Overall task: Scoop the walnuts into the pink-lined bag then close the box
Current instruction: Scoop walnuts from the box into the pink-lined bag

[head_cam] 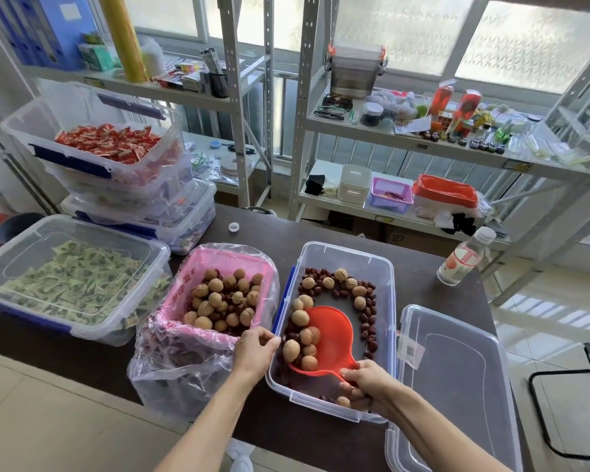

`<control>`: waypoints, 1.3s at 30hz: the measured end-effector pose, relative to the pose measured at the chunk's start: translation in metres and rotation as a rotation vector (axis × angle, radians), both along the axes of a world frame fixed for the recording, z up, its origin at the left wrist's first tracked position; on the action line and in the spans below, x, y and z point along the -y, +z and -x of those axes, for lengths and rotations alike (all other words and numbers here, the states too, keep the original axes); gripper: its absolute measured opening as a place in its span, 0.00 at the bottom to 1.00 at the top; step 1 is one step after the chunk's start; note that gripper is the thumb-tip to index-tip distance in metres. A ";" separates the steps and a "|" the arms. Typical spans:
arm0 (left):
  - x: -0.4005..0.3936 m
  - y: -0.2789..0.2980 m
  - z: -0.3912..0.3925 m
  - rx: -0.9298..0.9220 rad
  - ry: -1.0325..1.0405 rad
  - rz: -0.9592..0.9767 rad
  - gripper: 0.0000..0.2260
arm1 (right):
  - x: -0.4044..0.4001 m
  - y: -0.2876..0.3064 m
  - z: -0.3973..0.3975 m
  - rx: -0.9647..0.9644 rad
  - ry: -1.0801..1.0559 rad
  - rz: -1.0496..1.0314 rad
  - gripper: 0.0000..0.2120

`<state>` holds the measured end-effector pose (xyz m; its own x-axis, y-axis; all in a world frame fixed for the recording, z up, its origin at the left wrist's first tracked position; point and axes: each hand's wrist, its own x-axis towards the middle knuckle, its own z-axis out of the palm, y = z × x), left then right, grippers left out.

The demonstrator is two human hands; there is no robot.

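Nearest to us, our right hand point(367, 383) is curled around the handle of the red scoop point(324, 338), low inside the clear box point(382, 267). The scoop's bowl lies on the box floor with a few walnuts point(300, 316) resting in and against it. More walnuts and dark red dates point(372, 332) ring the bare middle of the box. Our left hand point(254, 352) sits just left of the box, fingers curled over and pinching the plastic at the near right corner of the pink-lined bag point(215, 330). The bag is drawn over a pink basket point(234, 257) that touches the box's left wall, and it already holds a heap of walnuts mixed with dates. Right of the box, the clear lid point(457, 376) lies flat on the dark table point(321, 229), so the box stands open.

Farther left of the box sits a tub of green packets point(72, 284), and behind that a stack of tubs topped by one with red packets point(113, 144). Beyond the box's far right corner stands a small bottle point(464, 257), tilted in our wide view. A white cap point(234, 227) lies on the table past the bag. Farthest back, behind the box, metal shelves point(406, 148) carry small goods before frosted windows.
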<state>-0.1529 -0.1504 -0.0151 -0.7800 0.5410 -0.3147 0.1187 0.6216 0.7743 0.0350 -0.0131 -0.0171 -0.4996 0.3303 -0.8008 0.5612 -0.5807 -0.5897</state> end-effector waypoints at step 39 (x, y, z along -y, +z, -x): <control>0.046 -0.012 0.058 0.084 0.421 -0.196 0.05 | -0.013 0.067 0.103 -0.250 0.114 -0.095 0.09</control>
<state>-0.2106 -0.1968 -0.0270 -0.9204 0.2389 -0.3096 -0.1802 0.4435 0.8780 -0.0682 0.0002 0.0502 -0.7158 0.3285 -0.6162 0.4498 -0.4580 -0.7667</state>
